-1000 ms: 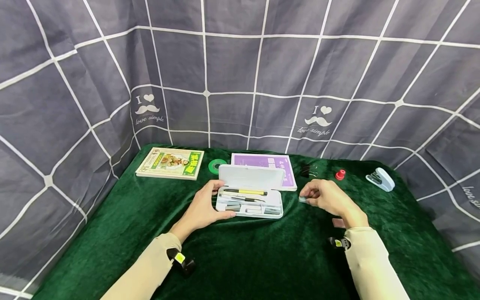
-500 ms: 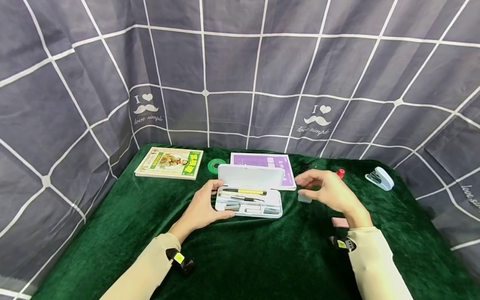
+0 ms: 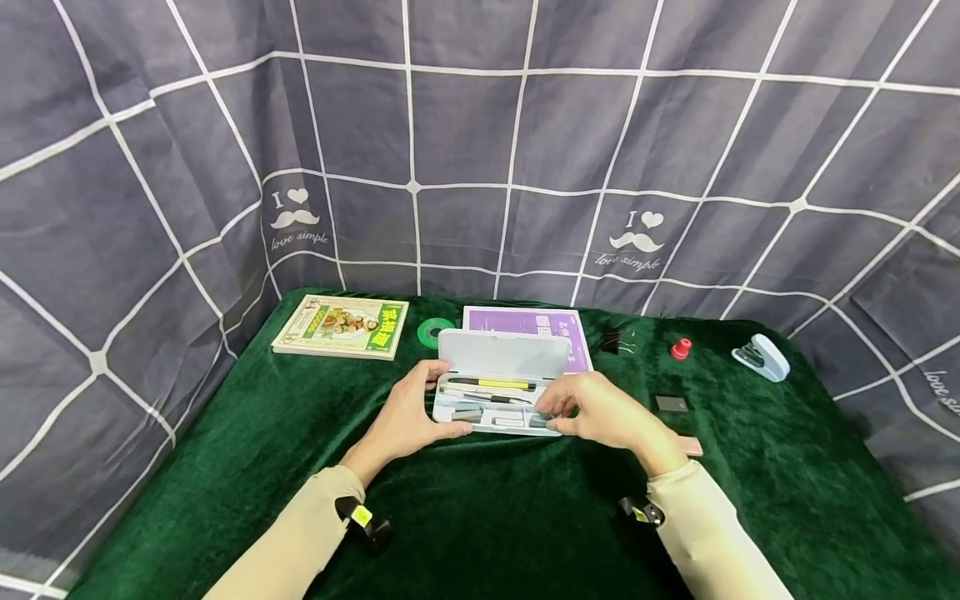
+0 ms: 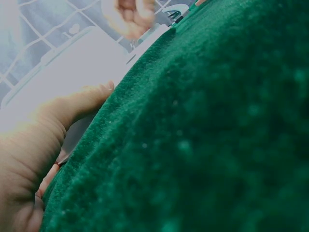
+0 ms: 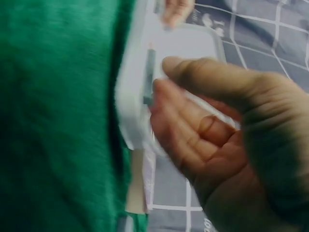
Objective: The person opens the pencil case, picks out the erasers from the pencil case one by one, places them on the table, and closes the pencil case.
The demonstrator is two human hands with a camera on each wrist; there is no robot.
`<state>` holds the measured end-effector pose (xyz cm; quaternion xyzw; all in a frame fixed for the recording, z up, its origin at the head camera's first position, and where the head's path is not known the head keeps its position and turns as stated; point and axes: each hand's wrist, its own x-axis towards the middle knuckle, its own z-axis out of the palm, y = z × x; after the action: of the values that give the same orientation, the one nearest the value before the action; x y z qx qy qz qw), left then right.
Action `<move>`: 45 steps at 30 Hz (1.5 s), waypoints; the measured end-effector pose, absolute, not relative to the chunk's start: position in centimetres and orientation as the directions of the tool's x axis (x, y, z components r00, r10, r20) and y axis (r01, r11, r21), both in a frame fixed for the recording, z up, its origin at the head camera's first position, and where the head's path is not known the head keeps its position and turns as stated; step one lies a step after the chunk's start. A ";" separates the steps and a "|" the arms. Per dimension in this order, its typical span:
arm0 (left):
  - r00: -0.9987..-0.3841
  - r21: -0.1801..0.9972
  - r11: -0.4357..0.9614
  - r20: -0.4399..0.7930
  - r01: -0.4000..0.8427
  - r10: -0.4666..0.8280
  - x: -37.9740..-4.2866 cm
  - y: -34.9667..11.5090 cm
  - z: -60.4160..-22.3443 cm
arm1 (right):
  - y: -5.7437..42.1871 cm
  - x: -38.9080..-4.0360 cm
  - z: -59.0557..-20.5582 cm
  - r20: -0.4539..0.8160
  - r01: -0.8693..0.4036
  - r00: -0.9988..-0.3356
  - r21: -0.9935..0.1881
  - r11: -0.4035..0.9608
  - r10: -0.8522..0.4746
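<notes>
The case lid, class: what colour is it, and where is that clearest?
White; the lid shows best in the head view.

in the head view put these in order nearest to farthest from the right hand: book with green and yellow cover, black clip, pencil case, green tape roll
From the right hand:
1. pencil case, right under its fingertips
2. black clip, just beyond it
3. green tape roll, left, behind the case
4. book, far left
</notes>
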<state>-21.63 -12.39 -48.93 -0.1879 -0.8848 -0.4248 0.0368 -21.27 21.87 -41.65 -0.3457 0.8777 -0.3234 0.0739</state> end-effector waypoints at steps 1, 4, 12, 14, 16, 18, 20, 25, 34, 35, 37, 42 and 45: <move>-0.926 0.737 0.568 0.226 0.365 0.302 -21.7 -12.3 -48.9 | 21.8 -21.2 -41.8 0.077 -0.558 -0.747 -0.613 0.559 -0.661; -0.925 0.738 0.565 0.232 0.369 0.301 -21.8 -12.2 -48.8 | 21.5 -21.2 -42.1 0.053 -0.556 -0.743 -0.604 0.571 -0.667; -0.922 0.743 0.554 0.243 0.377 0.301 -21.7 -12.0 -49.1 | 21.8 -20.8 -41.4 0.088 -0.562 -0.752 -0.604 0.565 -0.653; -0.922 0.746 0.550 0.245 0.377 0.301 -21.5 -12.0 -49.3 | 22.2 -20.6 -40.9 0.121 -0.569 -0.757 -0.604 0.558 -0.642; -0.922 0.746 0.548 0.249 0.379 0.298 -21.3 -12.1 -49.5 | 22.9 -20.3 -40.2 0.170 -0.583 -0.767 -0.588 0.561 -0.619; -0.920 0.745 0.546 0.257 0.383 0.296 -21.2 -12.2 -49.5 | 23.9 -20.0 -39.4 0.221 -0.593 -0.779 -0.563 0.575 -0.587; -0.918 0.741 0.546 0.267 0.390 0.293 -21.2 -12.3 -49.5 | 25.1 -19.8 -38.7 0.262 -0.600 -0.788 -0.530 0.600 -0.557; -0.917 0.734 0.554 0.268 0.393 0.295 -21.3 -12.6 -49.4 | 28.2 -18.8 -38.2 0.318 -0.590 -0.807 -0.471 0.656 -0.498; -0.918 0.738 0.551 0.264 0.389 0.294 -21.3 -12.9 -49.4 | 29.9 -17.3 -42.4 0.296 -0.555 -0.831 -0.466 0.688 -0.471; -0.918 0.738 0.551 0.262 0.390 0.298 -21.3 -12.8 -49.4 | 30.0 -17.2 -42.8 0.281 -0.550 -0.835 -0.470 0.691 -0.473; -0.915 0.738 0.549 0.260 0.394 0.308 -21.4 -12.7 -49.4 | 30.1 -16.9 -43.4 0.252 -0.528 -0.847 -0.492 0.692 -0.468; -0.914 0.735 0.548 0.266 0.398 0.307 -21.5 -12.5 -49.2 | 30.3 -16.3 -43.5 0.207 -0.482 -0.869 -0.554 0.679 -0.448; -0.913 0.737 0.544 0.270 0.401 0.307 -21.6 -12.4 -49.1 | 30.4 -16.3 -43.0 0.180 -0.472 -0.872 -0.554 0.685 -0.455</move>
<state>-21.61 -12.43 -49.15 -0.2018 -0.8769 -0.4329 0.0543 -16.29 30.40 -43.01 -0.2526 0.9179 -0.3058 -0.0139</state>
